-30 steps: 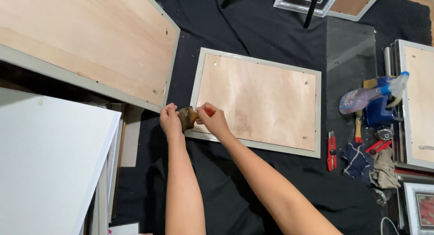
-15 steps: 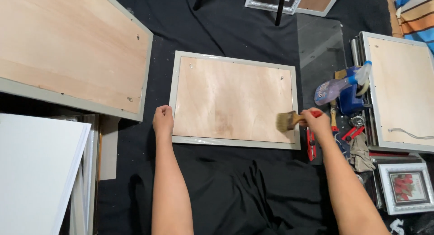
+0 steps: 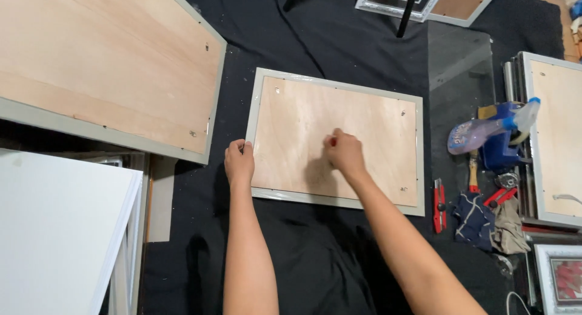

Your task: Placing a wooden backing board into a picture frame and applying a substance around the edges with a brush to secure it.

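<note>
A grey picture frame with a plywood back (image 3: 370, 118) lies face down on black cloth. My left hand (image 3: 239, 162) is closed on the frame's left edge near its lower corner. My right hand (image 3: 344, 152) rests over the middle of the plywood, gripping a paintbrush. Only a bit of the brush's red handle (image 3: 331, 142) shows; the bristles are hidden under the hand.
A larger plywood-backed frame (image 3: 103, 66) lies at the upper left, with white boards (image 3: 54, 230) below it. At the right are a glass sheet (image 3: 464, 57), a spray bottle (image 3: 479, 133), a red utility knife (image 3: 438, 205), rags (image 3: 476, 218) and more frames (image 3: 555, 133).
My right hand swept the brush from the frame's lower left corner to its right edge, then back to the middle. My left hand stayed at the left edge.
</note>
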